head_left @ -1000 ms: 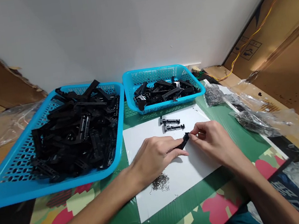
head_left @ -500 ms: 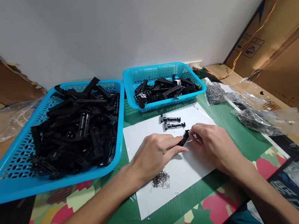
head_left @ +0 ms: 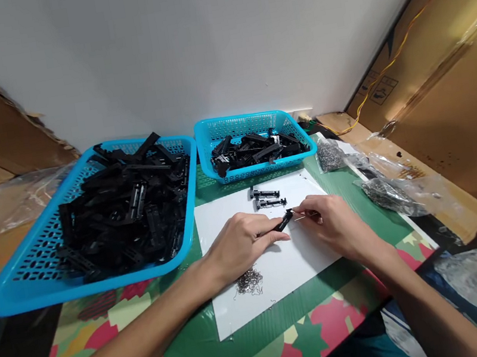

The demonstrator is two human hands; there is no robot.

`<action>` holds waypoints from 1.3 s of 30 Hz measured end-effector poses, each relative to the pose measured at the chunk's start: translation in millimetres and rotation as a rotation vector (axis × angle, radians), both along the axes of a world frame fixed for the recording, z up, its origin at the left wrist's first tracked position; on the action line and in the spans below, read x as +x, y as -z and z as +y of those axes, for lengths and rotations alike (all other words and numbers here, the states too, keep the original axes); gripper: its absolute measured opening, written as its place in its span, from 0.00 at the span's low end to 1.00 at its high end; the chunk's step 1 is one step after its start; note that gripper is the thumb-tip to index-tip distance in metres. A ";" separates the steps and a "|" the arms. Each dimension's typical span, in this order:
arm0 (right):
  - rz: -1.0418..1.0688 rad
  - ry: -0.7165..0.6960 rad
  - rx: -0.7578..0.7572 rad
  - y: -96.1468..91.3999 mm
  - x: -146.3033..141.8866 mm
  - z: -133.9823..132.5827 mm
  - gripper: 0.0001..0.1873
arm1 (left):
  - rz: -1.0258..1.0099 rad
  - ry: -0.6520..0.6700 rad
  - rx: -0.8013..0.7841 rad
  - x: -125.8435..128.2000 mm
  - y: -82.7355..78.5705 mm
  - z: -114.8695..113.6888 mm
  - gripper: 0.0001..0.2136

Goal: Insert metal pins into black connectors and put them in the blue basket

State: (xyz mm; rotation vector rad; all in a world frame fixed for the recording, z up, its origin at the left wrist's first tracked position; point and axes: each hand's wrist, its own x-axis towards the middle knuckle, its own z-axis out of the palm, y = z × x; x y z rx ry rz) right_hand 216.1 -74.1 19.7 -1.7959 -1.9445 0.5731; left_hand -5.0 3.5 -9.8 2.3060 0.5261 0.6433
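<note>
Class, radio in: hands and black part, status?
Left hand gripping black plastic part. Right hand holding thin metal wire beside it. Two similar parts lying just beyond.

Moderate indoor light; source out of frame. Wall [head_left: 216,37] grey, softly shaded. Diffuse shadow on white sheet [head_left: 216,221] beside right hand [head_left: 336,220]. Glare streaks on carton [head_left: 460,119]. Black parts [head_left: 129,202] underexposed, merging. Wide-angle stretch elongates larger basket [head_left: 102,288] leftward. Wire pile [head_left: 249,282] poorly resolved.

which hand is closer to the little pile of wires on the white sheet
Left. The left hand is just beyond the pile, gripping a black part; the right hand is farther away, off to the pile's right.
</note>
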 end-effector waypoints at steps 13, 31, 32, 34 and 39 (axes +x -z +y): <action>0.351 0.279 0.378 9.2 16.3 9.3 0.07 | -0.022 0.012 -0.030 0.3 -1.5 -2.4 0.08; 0.402 0.283 0.309 23.7 -5.7 8.9 0.11 | -0.079 0.020 -0.098 1.3 3.9 -2.1 0.12; 0.373 0.268 0.309 23.1 -5.8 8.8 0.10 | -0.075 0.027 -0.089 1.2 4.0 -2.1 0.12; 0.338 0.253 0.309 23.1 -6.1 8.5 0.10 | -0.067 0.038 -0.074 1.2 4.2 -2.3 0.11; 0.442 0.277 0.316 26.5 -8.3 7.5 0.09 | -0.074 0.009 -0.155 3.1 1.8 -2.8 0.10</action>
